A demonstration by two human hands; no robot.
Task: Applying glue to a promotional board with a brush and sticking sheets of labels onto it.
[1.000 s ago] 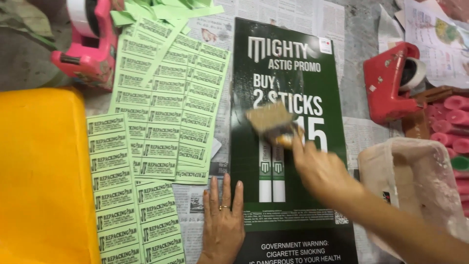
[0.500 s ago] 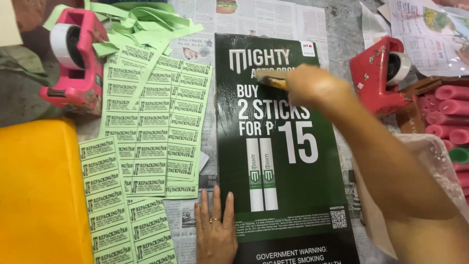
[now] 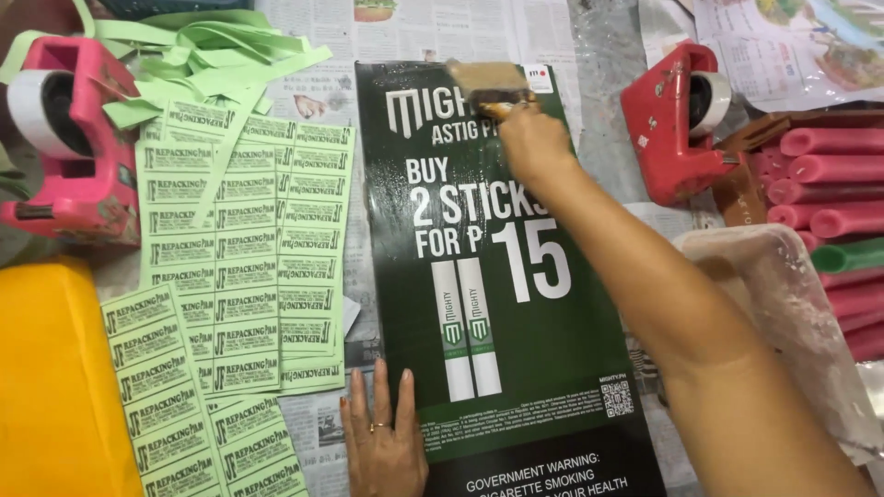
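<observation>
A dark green poster (image 3: 552,359) with white print lies flat on newspaper in the middle of the view. My right hand (image 3: 532,147) grips a wide flat paintbrush (image 3: 486,78) whose bristles rest on the poster's top edge. A wet sheen shows on the poster's upper part. My left hand (image 3: 382,437), fingers spread and a ring on one finger, presses flat on the poster's lower left edge.
Light green label sheets (image 3: 244,258) lie left of the poster, with cut green strips (image 3: 212,51) above them. A pink tape dispenser (image 3: 64,138) sits far left, a red tape dispenser (image 3: 677,120) at right. Pink foam tubes (image 3: 829,175), a white tub (image 3: 783,304) and a yellow container (image 3: 51,387) border the work area.
My right hand has carried the brush from the poster's middle up to its top edge. My left hand has stayed pressed on the lower left edge.
</observation>
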